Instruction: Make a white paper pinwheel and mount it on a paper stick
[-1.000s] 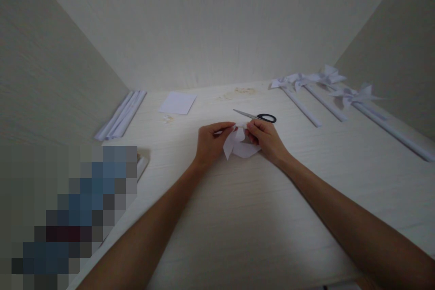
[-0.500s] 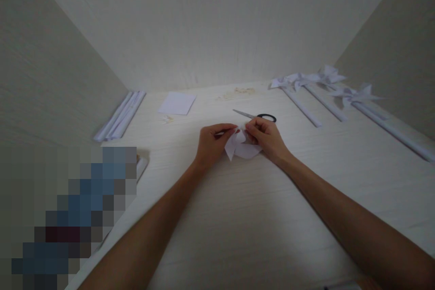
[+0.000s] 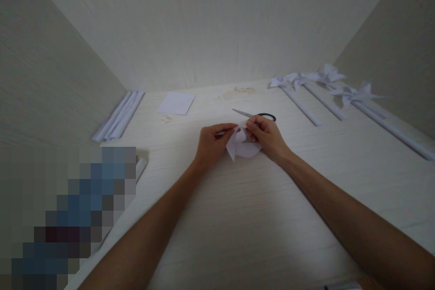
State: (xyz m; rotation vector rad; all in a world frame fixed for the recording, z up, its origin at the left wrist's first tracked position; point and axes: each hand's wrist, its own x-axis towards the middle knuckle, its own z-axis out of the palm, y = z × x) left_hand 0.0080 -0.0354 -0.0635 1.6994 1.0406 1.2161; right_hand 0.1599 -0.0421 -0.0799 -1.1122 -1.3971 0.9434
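Between my two hands is a small white paper pinwheel head (image 3: 246, 148), its flaps curled toward the middle. My left hand (image 3: 215, 142) pinches its upper left edge between thumb and fingers. Opposite it, my right hand (image 3: 266, 135) is closed on the upper right part of the paper, and the fingertips hide what lies between them. Just behind my right hand lies a pair of scissors (image 3: 267, 116) with black handles, its blades pointing left.
Several white paper pinwheels on rolled sticks (image 3: 335, 104) lie at the right. At the back left are a square paper sheet (image 3: 176, 103) and a bundle of rolled paper sticks (image 3: 119, 117). Small pale bits (image 3: 244, 90) lie near the back wall. A pixelated patch covers the lower left.
Hardly anything differs. The paper's lower flap has shifted slightly to the right, while both hands keep their hold in nearly the same place.
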